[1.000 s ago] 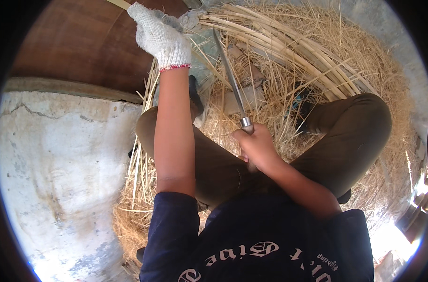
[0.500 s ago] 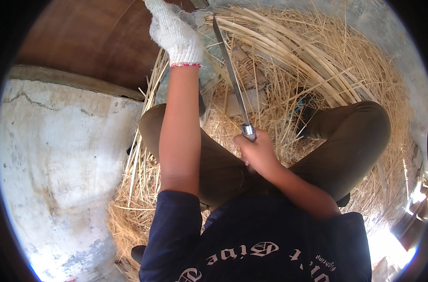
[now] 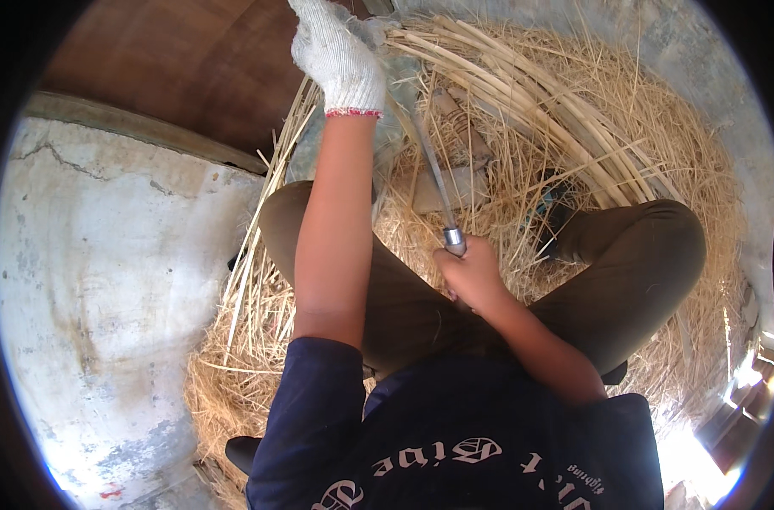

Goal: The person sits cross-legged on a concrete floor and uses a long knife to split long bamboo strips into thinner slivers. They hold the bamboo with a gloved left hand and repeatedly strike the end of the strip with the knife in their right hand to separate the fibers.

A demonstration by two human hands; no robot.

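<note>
Head view looks down over my arms and folded legs onto a bed of dry straw (image 3: pixel 659 170). My left hand (image 3: pixel 337 53), in a white knitted glove with a red-trimmed cuff, is stretched far forward and closed around something pale at the top edge; what exactly it grips I cannot tell. My right hand (image 3: pixel 470 276) is bare, drawn in close above my lap, fingers wrapped tight around the handle of a long knife (image 3: pixel 433 174). Its narrow blade runs up and away from that fist toward the gloved hand, ending just below and right of it. The two hands are well apart, joined only by the line of the blade. Beyond the blade lies a bundle of long pale split canes (image 3: pixel 523 93), curving right. Left of my left arm stands a grey concrete block (image 3: pixel 106 280).
</note>
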